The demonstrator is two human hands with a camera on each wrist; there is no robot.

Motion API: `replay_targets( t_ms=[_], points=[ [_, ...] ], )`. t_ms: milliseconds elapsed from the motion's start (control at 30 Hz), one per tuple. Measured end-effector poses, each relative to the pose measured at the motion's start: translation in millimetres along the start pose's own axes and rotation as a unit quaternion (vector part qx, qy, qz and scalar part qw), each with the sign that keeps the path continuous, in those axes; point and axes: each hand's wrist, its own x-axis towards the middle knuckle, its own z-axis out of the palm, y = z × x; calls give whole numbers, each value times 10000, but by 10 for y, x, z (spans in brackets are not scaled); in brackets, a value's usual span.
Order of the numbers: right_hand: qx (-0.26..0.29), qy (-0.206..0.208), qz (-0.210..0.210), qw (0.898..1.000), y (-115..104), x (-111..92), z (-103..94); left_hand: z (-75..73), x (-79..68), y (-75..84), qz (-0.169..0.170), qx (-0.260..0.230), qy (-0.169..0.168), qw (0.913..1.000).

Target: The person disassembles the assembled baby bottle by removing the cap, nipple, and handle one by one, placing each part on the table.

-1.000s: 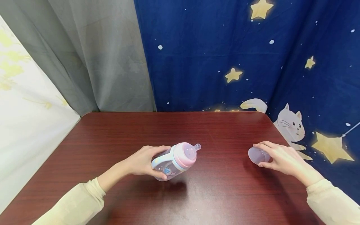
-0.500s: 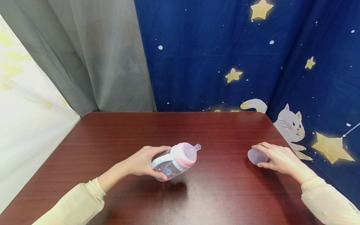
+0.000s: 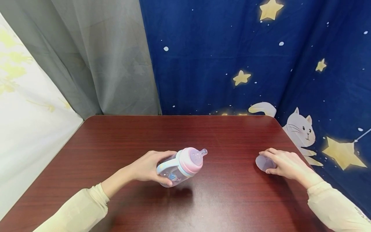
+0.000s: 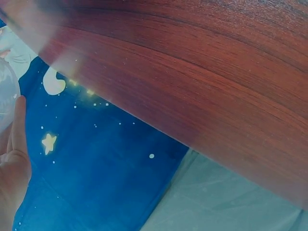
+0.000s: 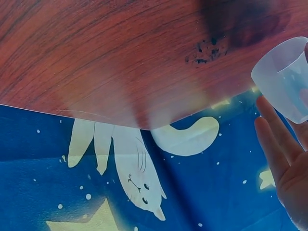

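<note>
Dark red wooden table (image 3: 121,135) before grey curtain (image 3: 95,58) and starry blue cat backdrop (image 3: 232,48).

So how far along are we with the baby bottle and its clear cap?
Done: the left hand grips the baby bottle, tilted, with its pink collar and teat in place. In hand: the right hand holds the clear cap near the table's right edge, well apart from the bottle. Left: the teat is uncovered, so the cap probably goes on next.

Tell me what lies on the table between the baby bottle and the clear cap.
Nothing: in the head view only bare table shows between the baby bottle and the clear cap.
</note>
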Motion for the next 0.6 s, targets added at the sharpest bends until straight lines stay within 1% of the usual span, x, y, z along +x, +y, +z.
replay_targets(
  t_ms=[167, 600],
  points=[
    [43, -203, 86, 9997, -9, -6, -7, 3, -1, -5, -12, -5, -12, 10000],
    [39, -451, 185, 9988, -4, -3, 40, 4, 1, -2, -28, 20, -21, 10000]
  ],
)
